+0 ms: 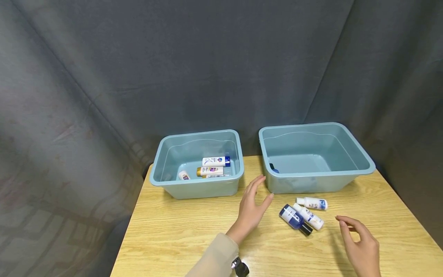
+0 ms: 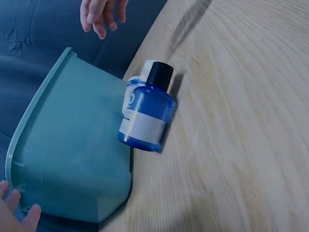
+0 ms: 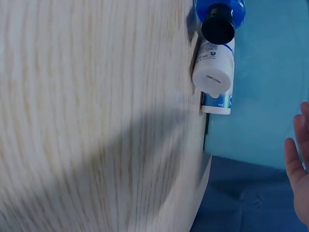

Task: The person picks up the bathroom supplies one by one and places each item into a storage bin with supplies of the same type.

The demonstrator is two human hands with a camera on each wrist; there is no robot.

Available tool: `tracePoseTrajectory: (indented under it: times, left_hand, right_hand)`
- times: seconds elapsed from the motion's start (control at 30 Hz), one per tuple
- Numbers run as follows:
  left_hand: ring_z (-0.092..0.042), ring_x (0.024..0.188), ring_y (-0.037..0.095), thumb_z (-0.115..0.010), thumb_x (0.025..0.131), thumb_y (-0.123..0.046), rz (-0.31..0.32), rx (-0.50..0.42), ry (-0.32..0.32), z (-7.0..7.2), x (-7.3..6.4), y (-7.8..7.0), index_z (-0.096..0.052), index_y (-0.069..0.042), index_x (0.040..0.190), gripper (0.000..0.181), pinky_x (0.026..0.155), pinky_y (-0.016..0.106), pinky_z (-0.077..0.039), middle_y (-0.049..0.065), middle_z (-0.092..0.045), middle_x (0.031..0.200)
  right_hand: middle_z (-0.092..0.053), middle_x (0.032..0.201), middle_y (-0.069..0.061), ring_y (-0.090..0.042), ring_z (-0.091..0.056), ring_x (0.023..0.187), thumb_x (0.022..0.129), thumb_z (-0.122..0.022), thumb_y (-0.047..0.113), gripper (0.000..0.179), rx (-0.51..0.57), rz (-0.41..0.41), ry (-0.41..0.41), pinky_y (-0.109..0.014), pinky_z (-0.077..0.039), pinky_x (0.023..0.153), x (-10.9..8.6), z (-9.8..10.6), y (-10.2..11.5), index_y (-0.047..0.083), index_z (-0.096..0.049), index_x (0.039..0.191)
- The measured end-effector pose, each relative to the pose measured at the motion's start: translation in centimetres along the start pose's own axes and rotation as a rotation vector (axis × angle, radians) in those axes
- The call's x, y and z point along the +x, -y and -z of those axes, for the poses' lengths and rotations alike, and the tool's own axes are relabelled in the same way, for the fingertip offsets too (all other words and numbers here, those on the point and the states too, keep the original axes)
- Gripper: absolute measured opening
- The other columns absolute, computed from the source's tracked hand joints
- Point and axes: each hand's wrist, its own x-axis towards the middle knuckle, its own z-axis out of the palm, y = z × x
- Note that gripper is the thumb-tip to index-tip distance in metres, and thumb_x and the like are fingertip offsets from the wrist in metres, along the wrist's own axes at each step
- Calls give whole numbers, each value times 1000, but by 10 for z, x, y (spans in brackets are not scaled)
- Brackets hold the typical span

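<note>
My left hand [image 1: 251,206] hovers over the table by the front left corner of the right-hand blue bin [image 1: 311,184], fingers spread and holding nothing. To the right, my right hand [image 1: 360,244] is raised with loosely bent fingers and nothing in it. Between the hands lie a dark blue bottle with a black cap [image 1: 292,217], a white bottle [image 1: 313,220] beside it, and another white bottle with a blue label [image 1: 316,203] close to the bin. In the left wrist view the blue bottle [image 2: 147,116] partly hides the white ones.
A second blue bin [image 1: 200,188] stands at the left, holding several bottles, among them a white one with a blue cap [image 1: 214,161]. A small dark blue item [image 1: 274,169] shows inside the right bin's near left corner. Grey curtain [image 1: 221,69] hangs behind the wooden table [image 1: 166,231].
</note>
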Motion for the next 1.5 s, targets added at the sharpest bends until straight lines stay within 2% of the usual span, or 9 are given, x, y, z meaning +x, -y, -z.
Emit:
tracePoseTrajectory:
  times: [0.13, 0.33, 0.57, 0.73, 1.0, 1.3, 1.5]
  left_hand:
    - [-33, 141, 13, -63, 95, -42, 19, -35, -19, -4, 10, -5, -42, -36, 148, 57, 108, 47, -37, -19, -34, 154]
    - [-31, 143, 15, -61, 95, -46, 29, -66, -46, -10, 29, -11, -39, -36, 151, 61, 109, 55, -32, -20, -31, 155]
    - [-28, 144, 11, -62, 96, -40, -48, -59, -85, -20, 43, -6, -38, -40, 150, 59, 111, 52, -29, -13, -32, 158]
    - [-25, 145, 9, -62, 96, -42, -47, -59, -87, -23, 51, -1, -38, -38, 150, 59, 112, 51, -30, -15, -29, 159]
    - [-26, 145, 12, -63, 95, -42, -93, -4, -88, -26, 61, 2, -39, -33, 151, 61, 111, 51, -32, -12, -28, 160]
    - [-24, 146, 14, -63, 96, -41, -43, 17, -94, -35, 66, 1, -36, -27, 153, 64, 111, 49, -33, -14, -23, 161]
    - [-26, 146, 14, -65, 95, -40, -48, 58, -121, -39, 66, 3, -37, -26, 153, 65, 110, 48, -34, -13, -24, 161]
  right_hand:
    - [-56, 96, 37, 15, -48, 84, 94, -66, 5, 15, 16, 3, 4, -8, -40, 67, -1, -1, 0, 7, -74, 107]
    - [-57, 95, 34, 14, -48, 85, 94, -66, 4, 15, 25, 16, 15, -11, -40, 70, 0, -6, 1, 8, -74, 106]
    - [-59, 96, 32, 13, -50, 86, 94, -65, 1, 15, 60, 39, -6, -11, -39, 74, -2, -10, 5, 6, -74, 105]
    - [-59, 97, 33, 14, -51, 87, 93, -65, 0, 15, 83, 41, -26, -8, -37, 77, -4, -14, 6, 4, -74, 104]
    - [-61, 97, 31, 14, -51, 86, 92, -66, -2, 15, 83, 55, -34, -9, -38, 77, -5, -16, 2, 4, -74, 103]
    - [-60, 98, 33, 15, -50, 86, 92, -66, -1, 16, 58, 36, 17, -12, -39, 78, -7, -19, 3, 6, -74, 104]
    - [-60, 97, 27, 15, -50, 89, 89, -68, -6, 20, 65, 100, 53, -9, -39, 79, -3, -23, 6, 5, -72, 105]
